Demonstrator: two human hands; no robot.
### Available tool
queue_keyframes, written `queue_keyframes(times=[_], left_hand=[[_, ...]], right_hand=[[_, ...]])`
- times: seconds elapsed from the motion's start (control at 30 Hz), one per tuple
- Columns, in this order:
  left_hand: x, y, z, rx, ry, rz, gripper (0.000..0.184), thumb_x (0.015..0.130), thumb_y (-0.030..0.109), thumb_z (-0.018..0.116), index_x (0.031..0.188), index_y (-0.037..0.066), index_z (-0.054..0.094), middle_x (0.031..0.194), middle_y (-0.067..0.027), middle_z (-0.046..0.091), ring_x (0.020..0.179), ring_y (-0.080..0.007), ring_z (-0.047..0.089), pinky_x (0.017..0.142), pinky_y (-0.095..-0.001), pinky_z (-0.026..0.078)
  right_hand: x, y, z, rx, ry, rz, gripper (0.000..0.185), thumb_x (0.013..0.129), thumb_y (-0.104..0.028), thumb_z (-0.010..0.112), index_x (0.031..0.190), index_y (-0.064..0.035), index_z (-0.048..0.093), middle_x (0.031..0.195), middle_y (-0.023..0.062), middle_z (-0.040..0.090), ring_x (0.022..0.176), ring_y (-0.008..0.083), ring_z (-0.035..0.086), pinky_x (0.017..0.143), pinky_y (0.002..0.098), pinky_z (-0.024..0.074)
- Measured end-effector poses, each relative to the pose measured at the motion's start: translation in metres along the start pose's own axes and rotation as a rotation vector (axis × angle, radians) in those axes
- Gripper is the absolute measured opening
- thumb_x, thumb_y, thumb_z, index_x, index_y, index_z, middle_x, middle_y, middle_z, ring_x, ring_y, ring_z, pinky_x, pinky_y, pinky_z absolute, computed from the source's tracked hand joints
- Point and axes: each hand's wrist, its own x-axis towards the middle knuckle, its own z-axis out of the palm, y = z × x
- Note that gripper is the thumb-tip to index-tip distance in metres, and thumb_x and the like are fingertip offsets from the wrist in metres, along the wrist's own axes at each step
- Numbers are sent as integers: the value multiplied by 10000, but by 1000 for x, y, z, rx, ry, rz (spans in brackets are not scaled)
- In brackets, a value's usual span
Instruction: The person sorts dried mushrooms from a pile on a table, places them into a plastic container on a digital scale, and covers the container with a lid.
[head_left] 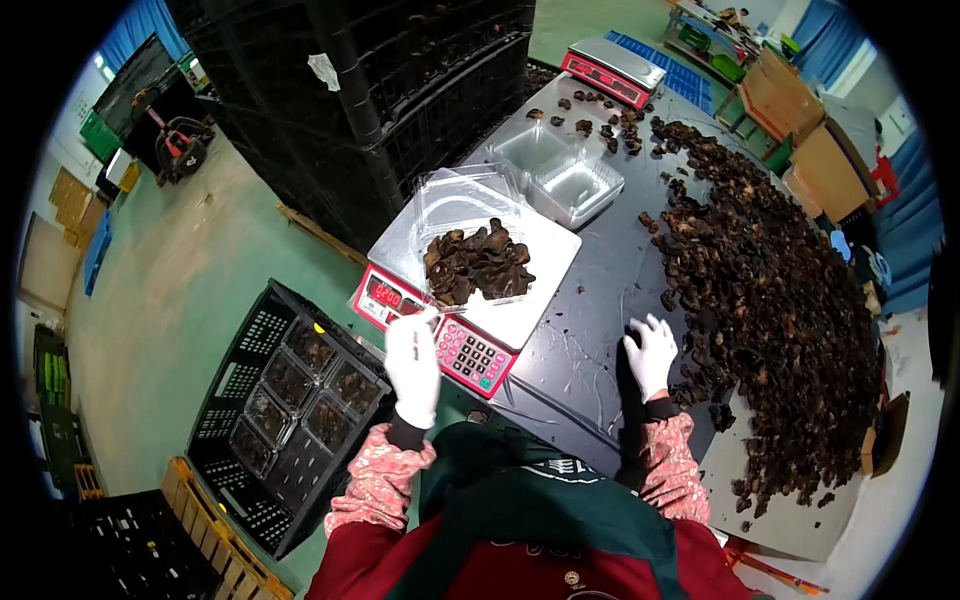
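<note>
A red and white digital scale stands on the dark table, its red display lit. On its plate an open clear plastic box holds dark brown dried pieces that look like fungus. My left hand, in a white glove, is at the scale's front edge beside the keypad; its fingers look pressed together near the box's corner, and what they hold, if anything, is hidden. My right hand, also gloved, rests over the table with fingers spread and nothing in it, left of a large heap of the same pieces.
Stacked clear boxes stand behind the scale. A second red scale is at the table's far end. Tall black crates rise at the back left. A black crate with filled clear boxes sits at the lower left.
</note>
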Motion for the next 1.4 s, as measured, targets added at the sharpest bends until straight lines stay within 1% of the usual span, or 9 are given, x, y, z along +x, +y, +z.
queue_keyframes(times=[0.1,0.17,0.37,0.57,0.63,0.87,1.03,1.17,1.4], left_hand=[[28,-12,-4,251,47,129,205,901,-2,575,1080,44,664,1021,-102,643,1004,-266,575,942,-364,436],[37,-20,6,332,71,201,241,890,29,603,1124,53,652,1095,-100,627,1057,-272,557,988,-385,403],[50,-13,33,553,-204,290,583,853,203,653,1391,55,485,1456,-162,446,1397,-389,315,1155,-498,222],[54,-18,33,450,-302,270,622,879,209,654,1439,55,433,1478,-173,422,1412,-364,319,1159,-496,214],[55,-16,34,452,-271,287,647,857,235,666,1430,44,436,1462,-179,436,1402,-361,333,1156,-497,222],[48,-20,40,404,-247,232,663,856,218,669,1441,34,416,1476,-178,419,1403,-355,332,1151,-476,234],[48,-20,39,441,-253,215,674,867,238,670,1451,34,404,1485,-179,411,1402,-356,334,1150,-473,233],[44,-19,37,369,-180,201,644,872,222,673,1440,42,429,1475,-175,425,1396,-340,344,1155,-469,227],[28,29,32,124,46,194,337,894,-34,567,1228,3,600,1223,-143,602,1113,-253,577,968,-358,453]], right_hand=[[48,-51,-26,293,9,-55,443,823,-251,720,1238,-118,643,1268,128,592,1156,314,568,983,418,451],[76,-117,-58,997,-175,51,482,822,-275,728,1263,-112,624,1297,140,577,1169,319,561,1005,390,450],[129,-206,-39,511,-99,-496,642,766,-216,758,1368,-137,549,1286,150,573,1188,329,539,1020,405,427],[135,-201,-16,1045,-331,-148,188,821,-164,703,968,-51,671,835,48,639,849,175,616,763,319,486],[141,-191,-17,1281,-570,103,191,848,-180,690,993,-56,672,976,57,646,882,152,582,825,278,472],[131,-211,-6,479,-115,-498,421,741,-227,733,1136,-93,675,1063,118,613,1015,277,585,904,364,467],[149,-199,-16,1195,-468,-152,208,743,-68,642,949,-43,658,932,71,627,916,188,592,834,305,484],[146,-191,-28,1232,-440,-76,197,782,-71,645,976,-59,677,946,43,643,831,131,590,760,267,491],[124,-141,-67,1727,-477,191,286,869,-83,620,1147,-19,631,995,44,645,760,81,563,695,215,469]])
